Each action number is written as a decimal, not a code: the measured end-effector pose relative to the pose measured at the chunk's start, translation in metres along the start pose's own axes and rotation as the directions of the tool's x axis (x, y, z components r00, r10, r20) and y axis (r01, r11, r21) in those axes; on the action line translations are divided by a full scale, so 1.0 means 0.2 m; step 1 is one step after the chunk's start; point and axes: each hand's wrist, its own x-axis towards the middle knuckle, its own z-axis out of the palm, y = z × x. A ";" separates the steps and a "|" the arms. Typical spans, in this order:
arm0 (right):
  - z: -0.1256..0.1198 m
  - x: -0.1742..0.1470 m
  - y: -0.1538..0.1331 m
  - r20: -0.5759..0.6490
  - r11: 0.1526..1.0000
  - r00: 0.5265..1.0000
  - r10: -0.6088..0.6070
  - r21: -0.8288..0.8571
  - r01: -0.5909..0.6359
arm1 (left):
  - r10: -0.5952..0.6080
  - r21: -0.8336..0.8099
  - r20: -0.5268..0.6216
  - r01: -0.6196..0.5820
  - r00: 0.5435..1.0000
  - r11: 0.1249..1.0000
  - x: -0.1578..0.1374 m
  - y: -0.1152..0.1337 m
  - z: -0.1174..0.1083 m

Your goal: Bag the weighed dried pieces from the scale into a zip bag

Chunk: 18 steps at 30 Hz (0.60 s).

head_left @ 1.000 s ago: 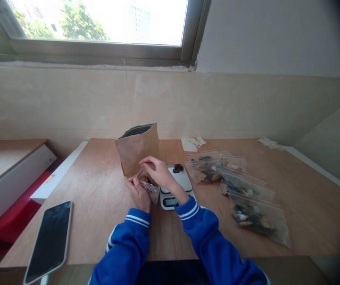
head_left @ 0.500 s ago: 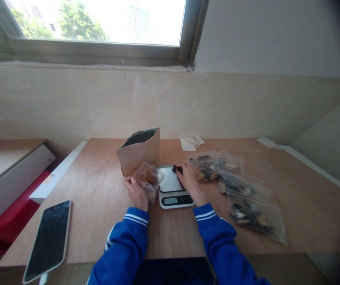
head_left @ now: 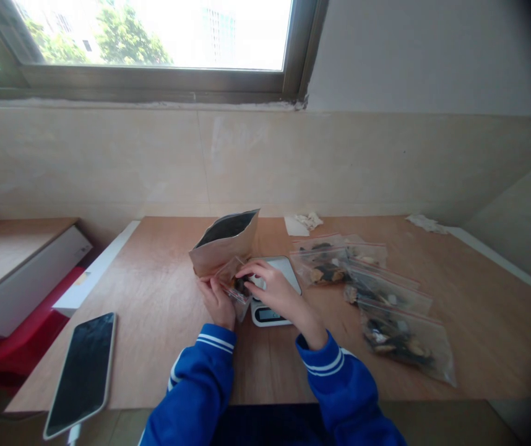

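Observation:
My left hand [head_left: 219, 305] grips a small clear zip bag [head_left: 226, 270] by its near side and holds its mouth apart. Dark and brownish dried pieces show through the plastic. Over the bag's mouth, my right hand [head_left: 275, 291] has its fingers closed around dark dried pieces [head_left: 240, 284]; its fingertips are partly hidden by the bag. Under my right forearm sits a white kitchen scale [head_left: 288, 267], its display partly covered. An upright brown paper pouch [head_left: 223, 251] with a silvery lining stands open just behind the small bag.
Several filled zip bags [head_left: 405, 341] lie on the right of the wooden table [head_left: 154, 359]. A tablet [head_left: 82, 371] with a white cable rests at the front left. Crumpled paper [head_left: 309, 220] lies at the back, below the window.
My right hand has moved left from the scale's plate to the small bag, carrying the dark pieces. My left hand still holds the bag. The view has shifted slightly.

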 end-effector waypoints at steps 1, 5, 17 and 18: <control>0.00 -0.01 0.00 0.037 1.000 0.999 0.006 -0.004 -0.006 | 0.002 -0.002 0.000 -0.002 1.000 1.000 0.00 0.00 0.00; -0.01 -0.08 0.01 -0.060 0.998 0.998 0.034 -0.048 -0.037 | 0.018 0.004 -0.015 -0.018 1.000 1.000 0.00 0.01 0.00; 0.42 -0.39 0.02 -0.415 0.896 0.800 0.434 0.288 -0.337 | 0.020 -0.145 0.079 -0.008 0.997 0.989 -0.06 0.01 -0.02; 0.41 -0.38 0.00 -0.413 0.896 0.802 0.432 0.303 -0.326 | 0.015 -0.189 0.140 0.012 0.990 0.982 -0.07 0.00 -0.02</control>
